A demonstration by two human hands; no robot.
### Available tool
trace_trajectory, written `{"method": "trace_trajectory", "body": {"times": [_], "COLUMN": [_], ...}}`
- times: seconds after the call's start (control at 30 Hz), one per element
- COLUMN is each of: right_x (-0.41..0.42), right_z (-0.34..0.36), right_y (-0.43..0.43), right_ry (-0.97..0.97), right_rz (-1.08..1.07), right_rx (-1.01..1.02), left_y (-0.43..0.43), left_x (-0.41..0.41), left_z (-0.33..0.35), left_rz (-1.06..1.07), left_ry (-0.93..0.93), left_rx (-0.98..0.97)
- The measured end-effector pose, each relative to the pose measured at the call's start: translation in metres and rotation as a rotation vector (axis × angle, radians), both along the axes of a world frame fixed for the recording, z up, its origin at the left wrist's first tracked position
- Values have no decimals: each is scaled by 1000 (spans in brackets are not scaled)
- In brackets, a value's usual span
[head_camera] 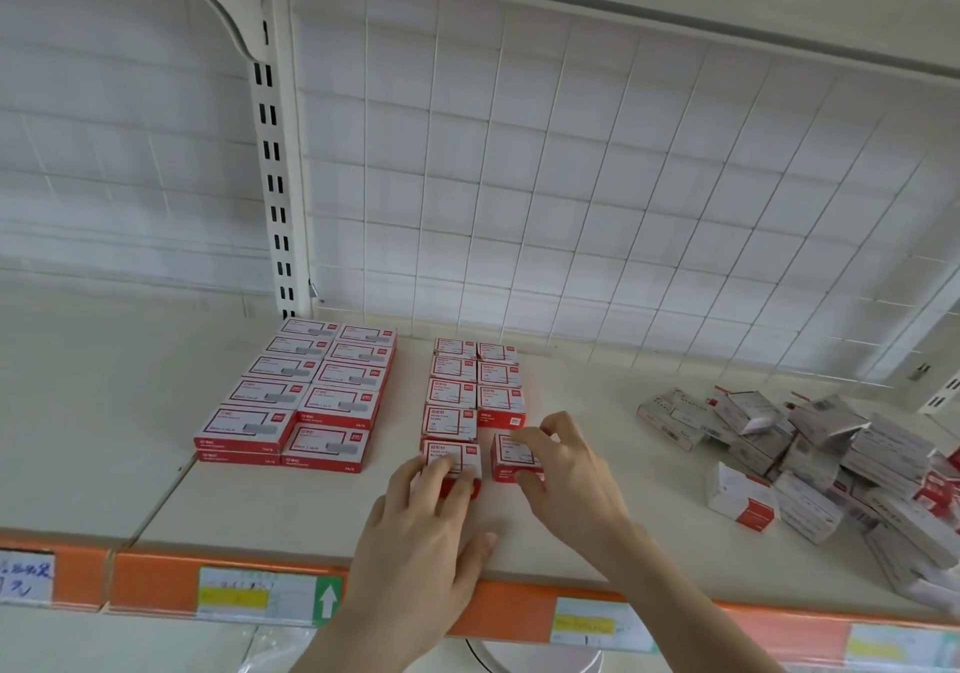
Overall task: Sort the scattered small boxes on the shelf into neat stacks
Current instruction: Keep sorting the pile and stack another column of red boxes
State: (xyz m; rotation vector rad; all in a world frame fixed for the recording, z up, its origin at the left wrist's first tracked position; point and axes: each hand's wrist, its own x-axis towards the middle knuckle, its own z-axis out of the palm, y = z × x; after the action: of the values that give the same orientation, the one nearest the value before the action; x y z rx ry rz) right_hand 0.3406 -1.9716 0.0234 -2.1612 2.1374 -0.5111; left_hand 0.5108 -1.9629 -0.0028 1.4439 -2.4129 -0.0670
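**Hand Position and Box Alignment, Shelf Front**

The left hand [421,527] lies flat on the shelf [582,381]. Its fingers [441,470] rest, lightly bent, on the near edge of the front-left box [456,450], and the thumb is spread out on the shelf, clear of the box. The right hand [571,475] pinches the front-right box [506,453], with the forefinger on the far top edge and the thumb at the near right corner.

Both boxes lie label side up, with the long axis running roughly parallel to the shelf front. The front-left box sits just in front of the left column of the small-box rows [475,386]. The front-right box stands slightly apart from the column behind it.

To the left, well apart, the larger boxes [311,391] lie in two columns, stacked two high at the front. To the right is a loose pile [831,459] of boxes at mixed angles.

The shelf is cream-coloured, with an orange front rail [150,584] that carries price labels [234,594]. A white wire grid [571,178] backs it, beside a slotted upright [272,178].
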Motion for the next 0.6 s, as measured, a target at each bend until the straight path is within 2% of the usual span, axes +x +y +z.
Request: {"method": "trace_trajectory", "body": {"times": [0.2,0.3,0.6], "right_x": [6,7,11], "right_z": [0,0,-2], "right_y": [-10,-13,-20], "right_ry": [7,-1,-35], "right_rz": [-25,-32,-30], "right_rx": [-2,-3,-33], "left_y": [2,5,9], "left_x": [2,1,-2], "left_z": [8,14,18], "left_rz": [-21,8,4], "left_ry": [-69,-27,-56], "left_rx": [95,145,117]}}
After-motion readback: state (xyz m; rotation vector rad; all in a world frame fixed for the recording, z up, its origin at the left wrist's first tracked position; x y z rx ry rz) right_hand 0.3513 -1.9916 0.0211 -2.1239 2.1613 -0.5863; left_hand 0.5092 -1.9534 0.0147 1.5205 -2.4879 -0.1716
